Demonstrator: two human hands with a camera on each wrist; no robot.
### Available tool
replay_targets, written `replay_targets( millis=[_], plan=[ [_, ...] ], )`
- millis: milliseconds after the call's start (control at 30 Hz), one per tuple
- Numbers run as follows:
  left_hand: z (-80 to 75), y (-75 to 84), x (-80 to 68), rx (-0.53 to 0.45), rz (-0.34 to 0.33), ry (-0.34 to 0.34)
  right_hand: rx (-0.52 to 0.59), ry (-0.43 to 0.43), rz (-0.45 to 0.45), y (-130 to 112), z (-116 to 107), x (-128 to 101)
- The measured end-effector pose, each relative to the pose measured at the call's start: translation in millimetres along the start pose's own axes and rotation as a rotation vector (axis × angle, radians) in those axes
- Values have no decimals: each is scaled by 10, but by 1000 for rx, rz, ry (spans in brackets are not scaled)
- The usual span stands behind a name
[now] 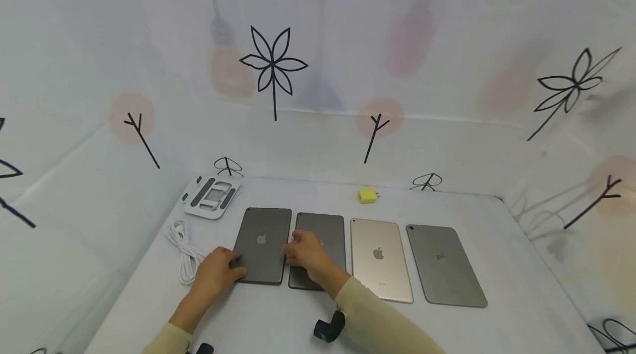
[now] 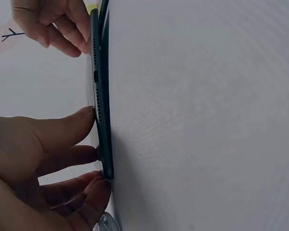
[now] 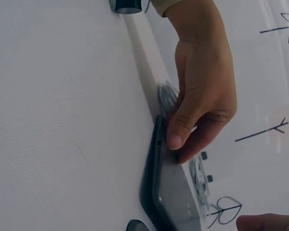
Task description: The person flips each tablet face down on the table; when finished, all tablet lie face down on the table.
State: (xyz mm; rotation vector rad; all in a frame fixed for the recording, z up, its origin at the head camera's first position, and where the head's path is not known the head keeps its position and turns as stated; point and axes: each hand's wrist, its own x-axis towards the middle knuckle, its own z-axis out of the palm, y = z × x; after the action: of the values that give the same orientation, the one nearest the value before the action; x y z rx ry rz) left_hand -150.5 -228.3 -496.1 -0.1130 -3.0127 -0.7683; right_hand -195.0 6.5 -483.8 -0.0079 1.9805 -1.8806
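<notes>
The left hand (image 1: 216, 272) is gripping the near left corner of the leftmost dark tablet (image 1: 262, 244), which is lying back-up left of centre in the lower half of the head view; in the left wrist view its thumb and fingers (image 2: 82, 126) are curling narrowly around that tablet's edge, pinching it where it is meeting the table (image 1: 472, 321). The right hand (image 1: 307, 251) is reaching in from the lower middle of the frame, its fingers bent and touching the same tablet's right edge, while resting over the second dark tablet (image 1: 320, 249) just beside it. Both forearms are angling up from the bottom edge, sleeves pale. To the right, a gold tablet (image 1: 380, 259) and a grey tablet (image 1: 444, 264) are lying side by side, near each other but apart. A white cable (image 1: 183, 249) is coiling just left of the left hand, a folding stand (image 1: 212, 196) is sitting above it, and a yellow charger (image 1: 368, 195) is lying near the back edge. Bare table is showing along the bottom and right of the frame.
</notes>
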Motion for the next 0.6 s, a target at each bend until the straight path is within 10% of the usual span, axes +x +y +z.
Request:
replay_targets(
  millis=[600],
  plan=[
    [-44,30,-19,110,34,-5,57,-85,14,-37,-246,-131]
  ],
)
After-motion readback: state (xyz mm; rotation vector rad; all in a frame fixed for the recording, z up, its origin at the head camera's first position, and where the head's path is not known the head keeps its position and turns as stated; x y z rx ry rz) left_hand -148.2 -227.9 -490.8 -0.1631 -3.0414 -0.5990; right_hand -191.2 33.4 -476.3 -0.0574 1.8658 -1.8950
